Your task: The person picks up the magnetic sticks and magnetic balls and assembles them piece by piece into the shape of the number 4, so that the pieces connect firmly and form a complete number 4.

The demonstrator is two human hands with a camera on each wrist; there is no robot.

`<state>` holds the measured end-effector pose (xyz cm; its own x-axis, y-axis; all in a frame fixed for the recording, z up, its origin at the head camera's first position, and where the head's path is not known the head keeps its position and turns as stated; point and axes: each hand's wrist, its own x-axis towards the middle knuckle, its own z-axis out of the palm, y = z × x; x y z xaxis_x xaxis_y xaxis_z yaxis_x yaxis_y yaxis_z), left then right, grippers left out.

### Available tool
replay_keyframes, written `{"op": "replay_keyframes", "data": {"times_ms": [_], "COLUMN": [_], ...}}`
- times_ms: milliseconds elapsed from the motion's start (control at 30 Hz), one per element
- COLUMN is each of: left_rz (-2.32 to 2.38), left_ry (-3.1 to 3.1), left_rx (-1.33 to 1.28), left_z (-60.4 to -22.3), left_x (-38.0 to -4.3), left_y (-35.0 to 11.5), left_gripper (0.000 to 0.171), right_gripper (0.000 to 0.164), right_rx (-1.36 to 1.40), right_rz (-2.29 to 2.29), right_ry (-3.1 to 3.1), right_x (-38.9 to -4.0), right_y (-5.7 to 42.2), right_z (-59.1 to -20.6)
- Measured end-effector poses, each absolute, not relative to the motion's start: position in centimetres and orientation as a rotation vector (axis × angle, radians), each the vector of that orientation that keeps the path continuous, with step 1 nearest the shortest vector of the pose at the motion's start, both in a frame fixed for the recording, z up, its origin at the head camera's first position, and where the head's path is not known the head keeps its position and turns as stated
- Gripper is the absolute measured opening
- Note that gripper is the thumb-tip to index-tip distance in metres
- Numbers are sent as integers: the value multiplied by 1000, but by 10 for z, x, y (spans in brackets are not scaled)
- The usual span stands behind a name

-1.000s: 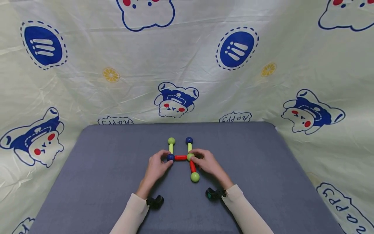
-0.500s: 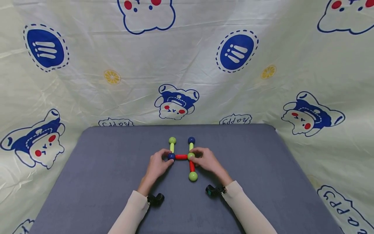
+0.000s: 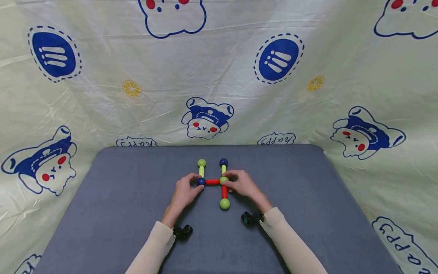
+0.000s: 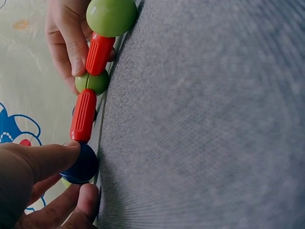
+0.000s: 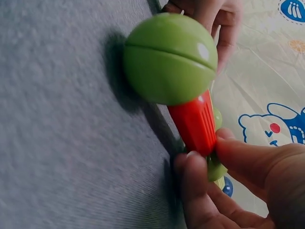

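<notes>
A toy frame of balls and rods lies on the table, shaped like a lowercase h turned over. My left hand point(image 3: 184, 190) pinches its left blue ball point(image 4: 82, 164) between thumb and fingers. A red rod point(image 3: 213, 182) joins that ball to a middle green ball point(image 3: 224, 180), which my right hand point(image 3: 243, 185) grips. From the middle ball a second red rod point(image 5: 195, 125) runs toward me to a near green ball point(image 3: 224, 204). Two yellow-green rods point away, the left one point(image 3: 201, 172) ending in a green ball point(image 3: 202, 163), the right one point(image 3: 224, 169) in a blue ball point(image 3: 224, 162).
The grey cloth-covered table point(image 3: 130, 213) stretches out on all sides of the toy. A pale printed curtain point(image 3: 226, 49) hangs behind its far edge. Black wrist cameras point(image 3: 183, 232) sit on both wrists.
The near red rod and its green ball have swung left, from slanting right to nearly straight toward me. Both hands keep their grip on the same balls.
</notes>
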<state>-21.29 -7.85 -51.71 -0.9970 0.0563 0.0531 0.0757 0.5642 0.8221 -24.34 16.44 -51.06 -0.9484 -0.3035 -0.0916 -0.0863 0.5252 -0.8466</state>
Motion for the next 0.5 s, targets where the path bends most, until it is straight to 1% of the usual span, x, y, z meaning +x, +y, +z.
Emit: {"op": "replay_keyframes", "data": {"times_ms": [200, 500], "left_rz": [-1400, -1374], "left_ry": [-2738, -2740], "left_rx": [-145, -153], "left_z": [-517, -516], "left_x": [-219, -236], "left_y": [-77, -76], "left_gripper": [32, 32], "right_gripper": [31, 32], "right_rx": [-402, -394], "right_rz": [-1316, -1277], "right_ry": [2576, 2592], "right_x": [-253, -267], "right_y": [166, 165], "right_z": [-508, -505]}}
